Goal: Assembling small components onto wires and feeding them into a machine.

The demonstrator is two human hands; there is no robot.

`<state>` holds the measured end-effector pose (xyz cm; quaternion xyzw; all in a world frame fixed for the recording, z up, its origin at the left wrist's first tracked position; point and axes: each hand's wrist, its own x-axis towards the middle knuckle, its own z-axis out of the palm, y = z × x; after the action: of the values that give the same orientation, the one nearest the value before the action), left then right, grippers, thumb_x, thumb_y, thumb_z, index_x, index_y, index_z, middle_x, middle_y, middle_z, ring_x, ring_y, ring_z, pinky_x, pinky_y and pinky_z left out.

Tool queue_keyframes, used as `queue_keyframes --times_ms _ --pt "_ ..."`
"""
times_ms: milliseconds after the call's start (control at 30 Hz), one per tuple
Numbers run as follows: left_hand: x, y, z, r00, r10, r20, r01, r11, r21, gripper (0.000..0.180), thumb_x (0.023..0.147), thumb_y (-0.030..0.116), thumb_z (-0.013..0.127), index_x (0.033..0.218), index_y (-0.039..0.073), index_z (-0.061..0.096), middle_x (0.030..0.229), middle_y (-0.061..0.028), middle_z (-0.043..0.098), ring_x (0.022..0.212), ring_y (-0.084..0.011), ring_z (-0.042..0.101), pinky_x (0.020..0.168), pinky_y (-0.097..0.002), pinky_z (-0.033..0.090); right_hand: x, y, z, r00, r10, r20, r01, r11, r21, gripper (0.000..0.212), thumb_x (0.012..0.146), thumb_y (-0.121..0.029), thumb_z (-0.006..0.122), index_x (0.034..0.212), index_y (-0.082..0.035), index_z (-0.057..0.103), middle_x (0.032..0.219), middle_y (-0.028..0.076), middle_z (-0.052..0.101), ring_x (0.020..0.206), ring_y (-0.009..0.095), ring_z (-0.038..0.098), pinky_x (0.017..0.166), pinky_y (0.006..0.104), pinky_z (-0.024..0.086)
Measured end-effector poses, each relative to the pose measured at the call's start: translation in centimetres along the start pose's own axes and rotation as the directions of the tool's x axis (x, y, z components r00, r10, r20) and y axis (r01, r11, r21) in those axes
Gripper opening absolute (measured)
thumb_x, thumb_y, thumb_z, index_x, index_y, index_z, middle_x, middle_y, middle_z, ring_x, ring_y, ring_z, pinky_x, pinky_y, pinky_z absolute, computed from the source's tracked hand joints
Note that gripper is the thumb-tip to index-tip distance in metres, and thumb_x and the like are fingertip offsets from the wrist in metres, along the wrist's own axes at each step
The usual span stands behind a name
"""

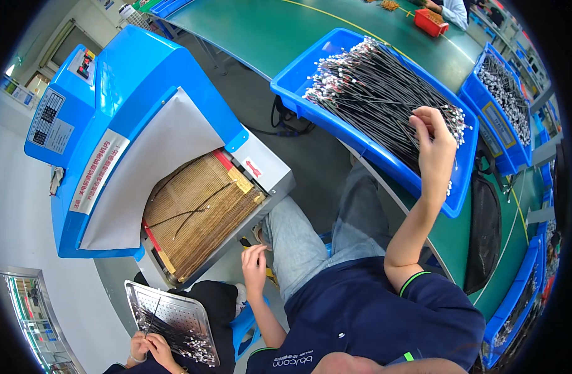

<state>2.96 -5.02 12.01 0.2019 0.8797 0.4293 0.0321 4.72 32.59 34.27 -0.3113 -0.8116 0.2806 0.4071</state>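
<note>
My right hand (433, 134) is over a blue bin (289, 93) heaped with short black cables (386, 96) that have white connector ends. Its fingers are bent toward the thumb above the cables; whether a cable is between them is hard to make out. My left hand (255, 267) hovers by my knee, near the end of a blue conveyor machine (158, 71). Those fingers are curled in, and anything they hold is hidden. Several loose black cables (195, 210) lie across the machine's brown mesh belt (205, 234).
At lower left a person's hands (150, 347) handle black cables over a perforated metal tray (195, 306). More blue bins (495, 121) of cables line the right side. A black pouch (484, 230) lies on the green table (255, 34). Across it, another person works beside a red bin (431, 23).
</note>
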Motion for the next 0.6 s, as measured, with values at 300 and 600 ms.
queue_keyframes --times_ms 300,600 --pt "2.4 2.3 0.1 0.991 0.031 -0.127 -0.026 0.999 0.041 0.026 0.085 0.002 0.057 0.111 0.003 0.059 0.116 -0.0128 0.056 0.111 -0.0308 0.051 0.095 -0.0398 0.04 -3.1 0.4 0.4 0.917 -0.381 0.116 0.372 0.924 0.094 0.022 0.073 0.006 0.068 0.093 -0.004 0.069 0.083 0.01 0.067 0.073 0.019 0.065 0.063 0.0271 0.051" --pt "5.7 3.4 1.1 0.993 0.115 0.038 -0.118 0.99 0.084 0.042 0.091 0.007 0.05 0.132 0.001 0.042 0.128 -0.0199 0.045 0.119 -0.0379 0.042 0.105 -0.0482 0.029 -9.6 3.6 6.9 0.583 -0.619 0.527 0.497 0.784 0.371 0.018 0.071 -0.007 0.066 0.089 -0.008 0.066 0.082 0.0 0.064 0.068 0.017 0.062 0.055 0.0276 0.05"
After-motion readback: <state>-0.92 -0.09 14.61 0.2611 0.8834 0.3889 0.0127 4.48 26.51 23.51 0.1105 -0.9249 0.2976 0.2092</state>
